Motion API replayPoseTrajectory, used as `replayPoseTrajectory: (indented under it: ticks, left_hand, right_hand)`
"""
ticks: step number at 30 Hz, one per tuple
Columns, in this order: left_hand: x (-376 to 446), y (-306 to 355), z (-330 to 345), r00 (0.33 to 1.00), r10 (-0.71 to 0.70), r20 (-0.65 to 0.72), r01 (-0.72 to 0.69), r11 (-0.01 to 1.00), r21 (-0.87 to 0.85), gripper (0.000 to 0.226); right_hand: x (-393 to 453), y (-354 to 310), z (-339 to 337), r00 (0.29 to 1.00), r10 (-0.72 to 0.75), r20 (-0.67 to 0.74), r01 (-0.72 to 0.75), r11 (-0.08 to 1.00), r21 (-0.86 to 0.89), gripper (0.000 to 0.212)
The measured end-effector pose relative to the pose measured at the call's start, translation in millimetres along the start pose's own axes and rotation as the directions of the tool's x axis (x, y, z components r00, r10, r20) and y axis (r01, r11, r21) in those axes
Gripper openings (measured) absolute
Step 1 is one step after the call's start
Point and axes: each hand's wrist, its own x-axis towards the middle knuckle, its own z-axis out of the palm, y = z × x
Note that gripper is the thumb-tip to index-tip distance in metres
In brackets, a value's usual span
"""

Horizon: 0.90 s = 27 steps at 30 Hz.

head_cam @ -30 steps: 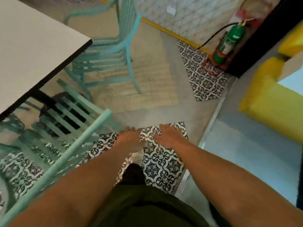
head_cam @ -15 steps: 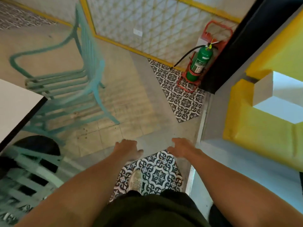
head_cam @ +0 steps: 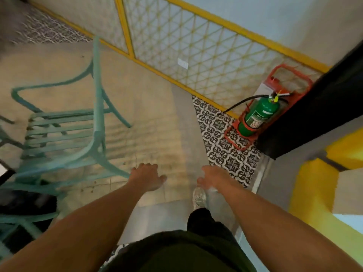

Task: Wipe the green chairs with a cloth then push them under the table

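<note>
1. The left hand (head_cam: 147,176) was extended palm-down over the floor (head_cam: 149,122), its fingers (head_cam: 144,166) loosely spread and holding nothing.
2. The right hand (head_cam: 213,178) was likewise extended palm-down, fingers relaxed and apart, with no cloth in its grasp.
3. One green chair (head_cam: 64,132) stood on the floor to the left of and beyond the left hand; its nearest leg ended just beside that hand, and contact could not be confirmed.
4. A second green chair (head_cam: 21,218) was partly in view at the lower left edge, near the desk (head_cam: 4,170) corner.
5. Count: two chairs, two hands, one green fire extinguisher (head_cam: 259,114) in a red stand by the wall.
</note>
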Motion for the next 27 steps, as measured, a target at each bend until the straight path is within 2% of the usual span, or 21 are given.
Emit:
replayPoseTrajectory:
  ticks: [4, 8, 14, 17, 20, 27]
  left_hand:
    - [38, 23, -55, 0.983, -0.166, -0.079, 0.155, 0.980, -0.129, 0.073]
    - [67, 26, -117, 0.935, -0.255, -0.245, 0.208, 0.957, -0.204, 0.072]
    - [97, -15, -189, 0.747, -0.460, -0.480, 0.376, 0.888, -0.266, 0.079]
    - [115, -45, -213, 0.615, -0.547, -0.568, 0.439, 0.836, -0.329, 0.084]
    - [134, -76, -230, 0.507, -0.675, -0.537, 0.482, 0.738, -0.473, 0.097]
    - [157, -141, -261, 0.414, -0.858, -0.304, 0.518, 0.497, -0.696, 0.121]
  right_hand:
    - [54, 8, -91, 0.984, -0.165, -0.059, 0.159, 0.982, -0.101, 0.048]
    - [99, -10, -178, 0.933, -0.335, -0.133, 0.292, 0.919, -0.266, 0.053]
    - [159, -84, -272, 0.811, -0.571, -0.128, 0.484, 0.777, -0.402, 0.063]
    - [186, -137, -303, 0.724, -0.677, -0.131, 0.570, 0.694, -0.439, 0.066]
    - [208, -196, -329, 0.608, -0.781, -0.144, 0.652, 0.595, -0.470, 0.071]
    - [237, -327, -389, 0.297, -0.952, -0.071, 0.798, 0.289, -0.528, 0.087]
